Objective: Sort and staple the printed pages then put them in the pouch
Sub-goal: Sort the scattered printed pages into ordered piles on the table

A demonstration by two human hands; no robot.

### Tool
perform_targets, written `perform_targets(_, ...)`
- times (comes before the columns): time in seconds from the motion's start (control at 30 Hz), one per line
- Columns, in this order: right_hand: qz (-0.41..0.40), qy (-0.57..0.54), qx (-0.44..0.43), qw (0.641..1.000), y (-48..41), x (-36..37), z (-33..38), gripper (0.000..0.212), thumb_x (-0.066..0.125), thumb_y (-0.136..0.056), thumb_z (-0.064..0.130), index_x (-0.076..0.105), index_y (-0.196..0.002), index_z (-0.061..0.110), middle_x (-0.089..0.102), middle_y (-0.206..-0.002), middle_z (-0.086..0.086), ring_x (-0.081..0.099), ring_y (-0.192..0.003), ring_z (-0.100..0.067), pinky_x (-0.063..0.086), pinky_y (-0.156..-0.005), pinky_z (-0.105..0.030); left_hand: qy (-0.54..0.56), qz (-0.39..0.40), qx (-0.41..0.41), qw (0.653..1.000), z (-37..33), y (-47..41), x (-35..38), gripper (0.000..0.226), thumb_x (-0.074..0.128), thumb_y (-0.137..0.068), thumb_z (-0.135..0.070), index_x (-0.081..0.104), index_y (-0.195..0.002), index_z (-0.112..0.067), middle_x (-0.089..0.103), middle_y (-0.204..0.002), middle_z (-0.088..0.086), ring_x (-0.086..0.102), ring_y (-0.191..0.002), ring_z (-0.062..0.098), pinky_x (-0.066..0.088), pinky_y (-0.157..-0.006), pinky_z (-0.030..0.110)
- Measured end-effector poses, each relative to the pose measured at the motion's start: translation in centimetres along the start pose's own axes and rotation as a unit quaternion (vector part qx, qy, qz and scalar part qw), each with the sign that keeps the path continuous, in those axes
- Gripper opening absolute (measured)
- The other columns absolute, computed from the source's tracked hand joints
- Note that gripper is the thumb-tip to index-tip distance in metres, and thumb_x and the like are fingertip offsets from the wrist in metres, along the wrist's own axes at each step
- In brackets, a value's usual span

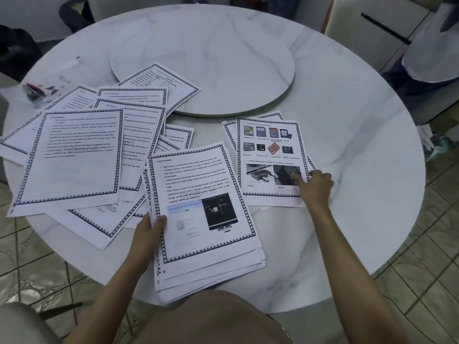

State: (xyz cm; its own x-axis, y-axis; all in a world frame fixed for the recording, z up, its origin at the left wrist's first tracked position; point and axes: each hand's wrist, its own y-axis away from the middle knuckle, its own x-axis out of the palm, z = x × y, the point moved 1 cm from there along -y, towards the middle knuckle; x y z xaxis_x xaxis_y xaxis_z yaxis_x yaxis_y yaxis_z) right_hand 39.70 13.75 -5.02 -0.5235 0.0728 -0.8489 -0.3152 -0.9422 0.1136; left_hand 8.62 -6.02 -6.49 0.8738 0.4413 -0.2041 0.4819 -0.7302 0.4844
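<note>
At 6 o'clock, overhanging the table edge toward us, our left hand grips the stack by its left side, thumb on top. The sheets are fanned, their lower edges uneven. At 4 o'clock our right hand lies on the lower right corner of the pile, forefinger stretched onto the top sheet. Whether it pinches that sheet or only presses it we cannot tell.

We judge the step to be sorting: pages go from stack to pile one at a time. To do it well, we should read each page's heading before laying it. We should set it square so the borders line up, and press the corner so nothing slides on the smooth top. The pile's lower sheets sit skewed; we would tap them even before stapling.

At 9 o'clock loose pages lie overlapped, not yet sorted, one reaching onto the turntable at the centre. At 10 o'clock, farthest, lies the clear pouch, and just beside it what looks like the stapler, too blurred to be sure.
</note>
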Motion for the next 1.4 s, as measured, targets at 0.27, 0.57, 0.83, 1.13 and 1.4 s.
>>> perform_targets(0.27, 0.026, 0.035, 0.036, 0.998, -0.7, 0.4, -1.2, 0.049, 0.065, -0.084, 0.025, 0.048, -0.122, 0.000, 0.046, -0.127, -0.022, 0.042, -0.121, -0.038, 0.033, -0.099, -0.046, -0.007, -0.009, -0.001, 1.000, 0.2, -0.2, 0.1, 0.033, 0.045, -0.097, -0.019, 0.049, -0.128, -0.010, 0.061, -0.123, 0.016, 0.060, -0.106, 0.034, 0.047, -0.094, 0.052)
perform_targets(0.57, -0.123, -0.136, -0.008, 0.983, -1.8, -3.6, -1.4, 0.022, 0.050, -0.091, 0.005, 0.063, -0.103, -0.008, 0.065, -0.105, -0.027, 0.059, -0.098, -0.037, 0.040, -0.081, -0.030, -0.009, -0.014, 0.004, 1.000, 0.3, -0.2, 0.2, 0.033, 0.043, -0.098, -0.019, 0.049, -0.129, -0.009, 0.060, -0.123, 0.016, 0.059, -0.106, 0.034, 0.048, -0.093, 0.047)
perform_targets(0.83, -0.108, -0.376, 0.001, 0.920, -2.5, -5.3, -1.8, 0.014, 0.054, -0.091, 0.009, 0.060, -0.081, 0.017, 0.060, -0.078, 0.004, 0.056, -0.067, 0.001, 0.046, -0.073, -0.019, -0.021, -0.015, 0.015, 1.000, 0.5, -0.2, 0.1, 0.032, 0.043, -0.098, -0.020, 0.049, -0.127, -0.010, 0.060, -0.124, 0.016, 0.059, -0.107, 0.033, 0.047, -0.093, 0.045)
perform_targets(1.13, 0.131, -0.362, -0.102, 0.917, 5.8, 0.9, 0.6, 0.015, 0.057, -0.091, 0.011, 0.062, -0.079, 0.019, 0.063, -0.076, 0.002, 0.054, -0.064, 0.003, 0.044, -0.063, -0.014, 0.013, -0.009, 0.011, 1.000, 0.2, -0.2, 0.0, 0.029, 0.035, -0.100, -0.026, 0.048, -0.124, -0.016, 0.057, -0.122, 0.010, 0.056, -0.106, 0.028, 0.043, -0.092, 0.039)
perform_targets(1.4, 0.279, -0.225, -0.143, 0.923, 10.6, 4.4, 0.6, 0.007, 0.056, -0.091, 0.013, 0.061, -0.086, 0.013, 0.065, -0.080, 0.000, 0.056, -0.069, -0.002, 0.044, -0.069, -0.017, 0.007, -0.008, 0.035, 0.999, 0.2, 0.0, 0.1, 0.037, 0.042, -0.098, -0.025, 0.045, -0.134, -0.016, 0.056, -0.122, 0.004, 0.055, -0.108, 0.025, 0.042, -0.094, 0.037)
